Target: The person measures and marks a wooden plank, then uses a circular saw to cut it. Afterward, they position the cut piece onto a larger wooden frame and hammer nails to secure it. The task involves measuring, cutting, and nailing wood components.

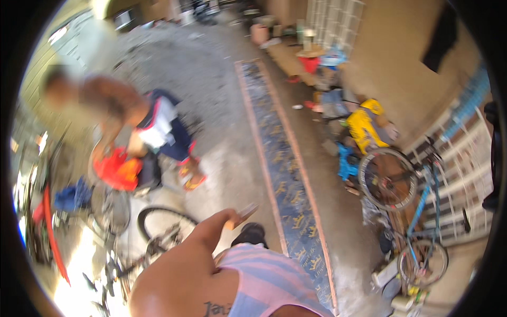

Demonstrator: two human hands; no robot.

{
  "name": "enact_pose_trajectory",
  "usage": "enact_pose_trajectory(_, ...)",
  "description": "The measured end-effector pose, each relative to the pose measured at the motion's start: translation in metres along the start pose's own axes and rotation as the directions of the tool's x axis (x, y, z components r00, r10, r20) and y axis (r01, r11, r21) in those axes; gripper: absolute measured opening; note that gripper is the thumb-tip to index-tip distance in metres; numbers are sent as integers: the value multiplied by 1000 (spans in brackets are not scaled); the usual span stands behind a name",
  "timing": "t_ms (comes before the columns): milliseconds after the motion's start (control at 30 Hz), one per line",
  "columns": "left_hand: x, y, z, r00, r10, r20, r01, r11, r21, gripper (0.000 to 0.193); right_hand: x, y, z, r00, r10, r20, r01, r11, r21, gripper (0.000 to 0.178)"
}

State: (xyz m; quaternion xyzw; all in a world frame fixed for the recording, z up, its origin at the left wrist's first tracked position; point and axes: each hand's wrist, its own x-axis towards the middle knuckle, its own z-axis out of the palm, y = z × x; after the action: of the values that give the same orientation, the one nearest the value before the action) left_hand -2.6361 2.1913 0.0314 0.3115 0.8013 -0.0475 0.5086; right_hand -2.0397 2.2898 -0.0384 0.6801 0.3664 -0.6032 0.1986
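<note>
My left arm reaches forward from the lower edge, and my left hand (pixel 228 217) is closed around a flat, thin tool (pixel 248 212). It looks like a trowel with a light handle, though blur hides its exact kind. Below it shows a black shoe (pixel 252 233) over the grey ground. To the right of the hand runs a long blue strip (pixel 288 179) with gold crown prints and pinkish-orange borders. My right hand is out of view.
At the left another person (pixel 140 113) bends over a red-orange cloth (pixel 119 169). A bicycle wheel (pixel 141 224) stands near my left arm. Along the right wall are a blue bicycle (pixel 417 203), a yellow garment (pixel 364 127), scattered clutter and a white grille (pixel 470 185).
</note>
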Motion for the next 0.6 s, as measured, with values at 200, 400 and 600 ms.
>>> enact_pose_trajectory(200,-44,23,45,983,-128,-133,76,938,-337,81,22,41,-34,998,62,1,-62,998,-26,39)
enact_pose_trajectory(400,-54,33,61,989,-90,-118,14,851,-525,64,60,25,-41,995,96,-22,-97,992,-79,44)
enact_pose_trajectory(600,2,78,34,998,61,17,-54,963,-263,76,39,19,-20,998,59,-17,-60,995,-74,36)
